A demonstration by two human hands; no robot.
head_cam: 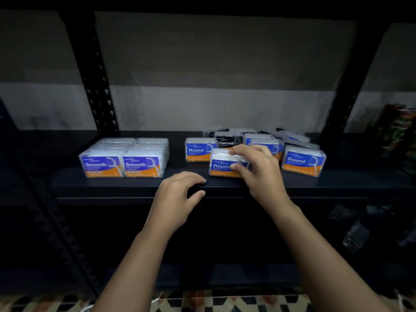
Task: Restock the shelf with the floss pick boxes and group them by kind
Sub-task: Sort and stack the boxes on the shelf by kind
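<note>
My right hand (261, 170) grips a clear "Round" floss pick box (221, 164) with a blue and orange label, standing near the front of the dark shelf (126, 188). My left hand (177, 197) hovers at the shelf's front edge with loosely curled fingers, holding nothing. On the left stands a neat block of "Smooth" boxes (123, 157). Behind my right hand sit another "Round" box (197, 150), a black "Charcoal" box (227, 140) and a loose heap of several more boxes (290, 138). One more "Round" box (304, 161) stands at the right.
Black perforated uprights rise at the back left (99, 93) and back right (344, 102). Colourful packages (398, 131) sit on the shelf's far right. Dark plastic bottles (360, 226) lie on the lower level. A patterned rug (213, 300) covers the floor.
</note>
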